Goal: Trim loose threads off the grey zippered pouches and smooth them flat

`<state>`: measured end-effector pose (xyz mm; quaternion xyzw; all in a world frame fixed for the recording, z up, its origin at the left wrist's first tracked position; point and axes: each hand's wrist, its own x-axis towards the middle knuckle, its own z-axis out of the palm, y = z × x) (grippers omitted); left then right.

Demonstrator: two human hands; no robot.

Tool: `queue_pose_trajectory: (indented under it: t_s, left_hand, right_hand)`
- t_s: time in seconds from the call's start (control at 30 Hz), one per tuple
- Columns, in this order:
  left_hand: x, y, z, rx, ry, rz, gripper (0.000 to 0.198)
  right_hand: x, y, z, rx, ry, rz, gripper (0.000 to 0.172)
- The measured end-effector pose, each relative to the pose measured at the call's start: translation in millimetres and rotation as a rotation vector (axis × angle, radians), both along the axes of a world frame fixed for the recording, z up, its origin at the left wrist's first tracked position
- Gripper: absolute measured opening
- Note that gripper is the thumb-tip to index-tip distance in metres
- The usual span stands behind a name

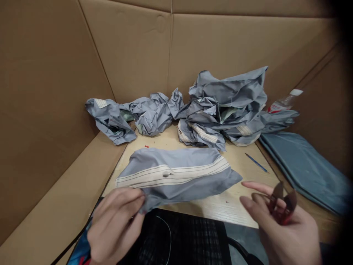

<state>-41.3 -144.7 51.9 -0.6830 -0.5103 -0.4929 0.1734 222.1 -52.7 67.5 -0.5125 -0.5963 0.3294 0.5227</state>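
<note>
Right now the left hand [116, 226] pinches the near edge of a grey-blue cloth piece [176, 180], which lies by the front edge of the tabletop [215, 206]. Well apart, the right hand [286, 235] grips small snips [282, 202], and crumpled cloth heaps [223, 110] crowd the back edge.

The cloth [179, 193] is thin, smooth and faintly sheeny (nylon, by the look of it), with a matt cream band [173, 176]. The table [220, 206] is pale wood-grain laminate, the walls [132, 48] matt brown cardboard, the snips [282, 204] dark glossy metal, the bottle [284, 103] clear plastic.
</note>
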Motion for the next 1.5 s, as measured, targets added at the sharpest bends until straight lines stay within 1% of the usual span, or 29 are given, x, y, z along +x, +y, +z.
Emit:
queue_pose_trajectory:
  t_s: [0.03, 0.1, 0.13, 0.17, 0.23, 0.27, 0.3, 0.37, 0.43, 0.5, 0.53, 0.57, 0.6, 0.67, 0.73, 0.83, 0.9, 1.0, 1.07, 1.13, 1.23, 1.33, 1.4, 1.5]
  left_hand:
    - [7, 5, 3.2, 0.013, 0.037, -0.008, 0.021]
    - [22, 16, 10.3, 0.044, 0.092, -0.024, 0.019]
    - [29, 21, 13.8, 0.046, 0.112, -0.037, 0.019]
    - [35, 26, 16.8, 0.052, 0.124, -0.055, 0.021]
    - [43, 34, 21.0, 0.041, 0.123, -0.067, 0.025]
    - [44, 37, 21.7, 0.035, 0.113, -0.063, 0.028]
    - [44, 38, 21.3, 0.029, 0.094, -0.048, 0.033]
    - [40, 40, 17.2, 0.029, 0.031, 0.015, 0.046]
    - [35, 42, 9.1, 0.010, -0.075, 0.083, 0.060]
    - [33, 45, -1.4, -0.056, -0.204, 0.113, 0.069]
    - [34, 47, -6.7, -0.108, -0.269, 0.107, 0.070]
    - [36, 50, -11.3, -0.156, -0.331, 0.096, 0.068]
    - [40, 52, -14.9, -0.205, -0.381, 0.085, 0.061]
    - [48, 57, -18.2, -0.245, -0.432, 0.063, 0.041]
    - [55, 61, -16.2, -0.201, -0.424, 0.043, 0.023]
    - [61, 63, -7.4, -0.083, -0.387, 0.024, 0.012]
    - [62, 62, -1.3, -0.014, -0.358, 0.014, 0.013]
    - [63, 58, 4.6, 0.123, -0.281, -0.025, 0.019]
    - [64, 54, 5.6, 0.203, -0.221, -0.066, 0.025]
    - [67, 51, 4.4, 0.249, -0.168, -0.099, 0.030]
    - [71, 49, 0.8, 0.274, -0.120, -0.132, 0.032]
    - [73, 49, -1.1, 0.266, -0.156, -0.172, 0.029]
    - [72, 49, -0.3, 0.257, -0.196, -0.189, 0.029]
    - [70, 49, 2.3, 0.238, -0.222, -0.178, 0.029]
  right_hand:
    - [-7, -7, 5.5, -0.012, 0.001, 0.067, 0.027]
    - [-22, -17, 14.5, -0.029, -0.019, 0.254, 0.037]
    - [-30, -20, 17.9, -0.015, -0.033, 0.331, 0.038]
    - [-36, -22, 20.4, 0.021, -0.038, 0.352, 0.032]
    - [-44, -21, 23.2, 0.103, -0.046, 0.285, 0.014]
    - [-46, -19, 23.5, 0.139, -0.052, 0.226, 0.007]
    - [-45, -16, 23.3, 0.166, -0.056, 0.171, 0.004]
    - [-41, -10, 21.4, 0.181, -0.046, 0.102, 0.007]
    - [-33, -2, 18.8, 0.146, 0.015, 0.070, 0.012]
    - [-25, 6, 16.8, 0.089, 0.122, 0.036, 0.018]
    - [-22, 10, 16.5, 0.064, 0.183, 0.023, 0.021]
    - [-19, 14, 17.0, 0.049, 0.248, 0.015, 0.023]
    - [-17, 17, 18.3, 0.039, 0.311, 0.015, 0.026]
    - [-13, 23, 23.1, 0.038, 0.423, 0.033, 0.029]
    - [-10, 27, 29.7, 0.047, 0.490, 0.049, 0.031]
    - [-5, 30, 39.0, 0.064, 0.513, 0.039, 0.032]
    - [0, 31, 43.0, 0.073, 0.525, 0.022, 0.032]
    - [5, 34, 44.5, 0.077, 0.561, 0.007, 0.033]
    - [7, 36, 42.0, 0.058, 0.603, 0.020, 0.035]
    - [9, 38, 36.3, 0.011, 0.653, 0.048, 0.037]
    - [13, 37, 24.3, -0.078, 0.697, 0.078, 0.039]
    - [17, 34, 14.7, -0.126, 0.727, 0.087, 0.041]
    - [18, 31, 12.7, -0.130, 0.737, 0.092, 0.041]
    - [17, 28, 16.0, -0.108, 0.722, 0.101, 0.040]
